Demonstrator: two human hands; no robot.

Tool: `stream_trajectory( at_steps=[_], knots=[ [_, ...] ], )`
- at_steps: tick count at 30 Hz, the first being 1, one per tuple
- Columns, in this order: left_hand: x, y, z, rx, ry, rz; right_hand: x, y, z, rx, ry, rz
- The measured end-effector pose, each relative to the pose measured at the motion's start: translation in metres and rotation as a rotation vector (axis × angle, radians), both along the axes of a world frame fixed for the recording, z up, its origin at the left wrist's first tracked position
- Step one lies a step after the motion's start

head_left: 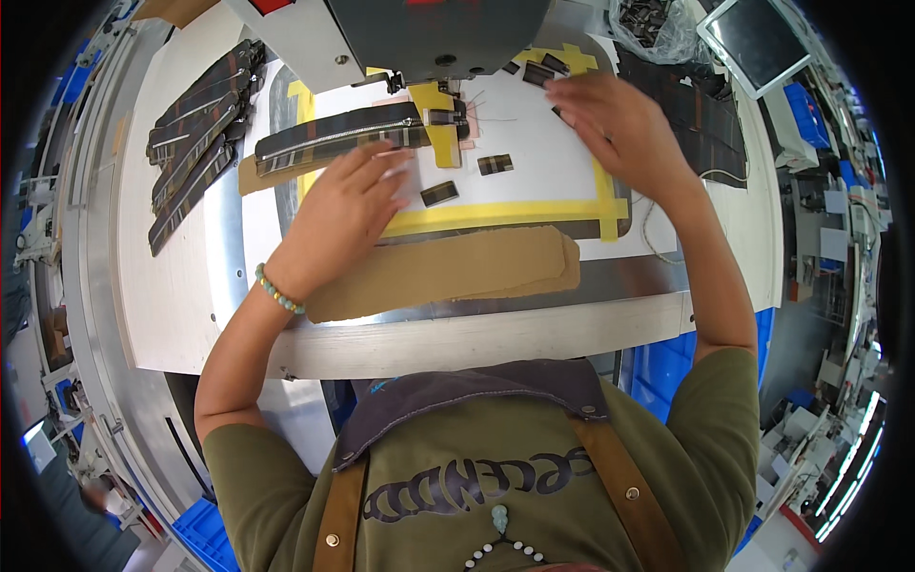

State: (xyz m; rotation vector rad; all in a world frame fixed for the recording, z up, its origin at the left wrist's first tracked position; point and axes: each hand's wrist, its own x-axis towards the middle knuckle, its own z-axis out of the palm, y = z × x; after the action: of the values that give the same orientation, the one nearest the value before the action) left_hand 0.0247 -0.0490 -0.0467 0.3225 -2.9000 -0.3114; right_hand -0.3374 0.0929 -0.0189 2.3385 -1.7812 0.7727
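Note:
My left hand reaches over the near edge of a plaid fabric strip with a metal zipper, its fingers stretched out, loosely apart and a little blurred. The strip lies under the head of a sewing machine, its right end beside a piece of yellow tape. At the upper right my right hand has thumb and fingertips apart, close to a small plaid fabric tab. Whether the fingertips touch that tab I cannot tell. Two more tabs, one plaid tab and another, lie between my hands.
Several zippered plaid pieces are piled at the left. Brown cardboard strips lie along the near edge. Yellow tape borders the white work sheet. A clear bag of small pieces and a screen stand at the back right.

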Motion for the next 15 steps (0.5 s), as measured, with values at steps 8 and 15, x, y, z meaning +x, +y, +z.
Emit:
stream_trajectory(
  at_steps=[8, 15],
  knots=[
    [-0.014, 0.050, -0.015, 0.034, 0.077, -0.088, 0.081, 0.039, -0.043, 0.281, 0.067, 0.290],
    [-0.039, 0.054, -0.017, 0.129, 0.171, -0.105, 0.068, 0.030, -0.039, 0.354, 0.183, 0.189]
  ],
)
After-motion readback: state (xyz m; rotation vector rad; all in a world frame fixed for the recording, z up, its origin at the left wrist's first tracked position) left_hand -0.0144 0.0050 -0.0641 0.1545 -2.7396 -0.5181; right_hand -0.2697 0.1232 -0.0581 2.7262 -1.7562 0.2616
